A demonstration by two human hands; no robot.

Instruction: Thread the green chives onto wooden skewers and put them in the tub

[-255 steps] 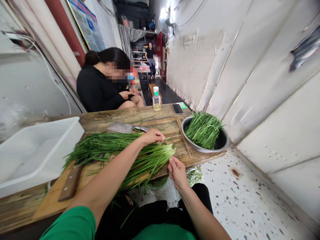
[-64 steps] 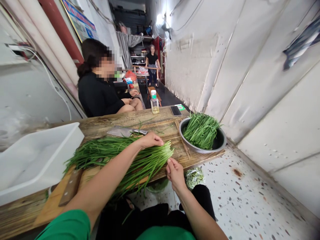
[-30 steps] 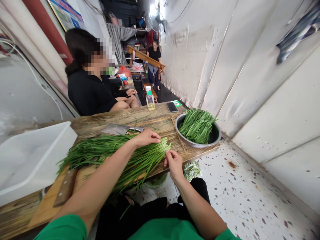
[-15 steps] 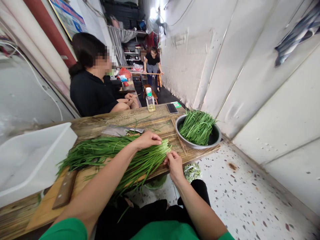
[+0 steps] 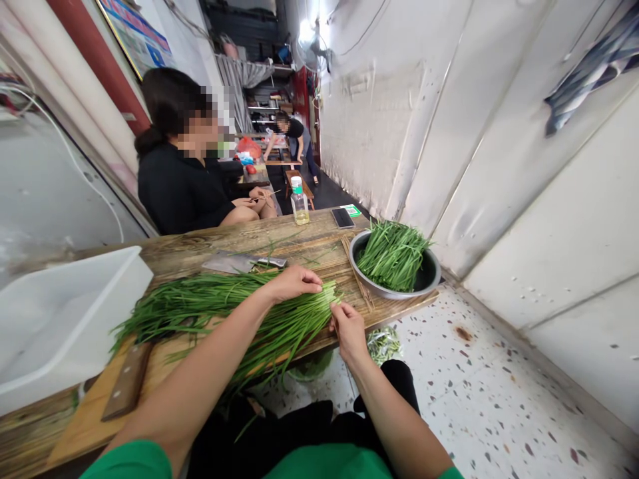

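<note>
Green chives (image 5: pixel 299 322) lie on the bench (image 5: pixel 219 243) left of the bowl (image 5: pixel 409 293); left hand (image 5: pixel 297 283) and right hand (image 5: pixel 348 327) stay pinched narrow at the bowl-side ends, as a second ago, grip impossible to tell; so this work seems unfinished.

bin (image 5: pixel 114 299): table (image 5: pixel 319 237) left | greens (image 5: pixel 190 296): mid-table | basin (image 5: pixel 394 293): table right | cleaver (image 5: pixel 232 263): behind greens

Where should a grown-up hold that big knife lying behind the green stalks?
Probably by its handle, from above and the right. The knife lies flat, with its wide blade to the left and the handle toward the bowl. Green stalks lie along its near side, and the left hand is close there, so that side looks awkward.
</note>
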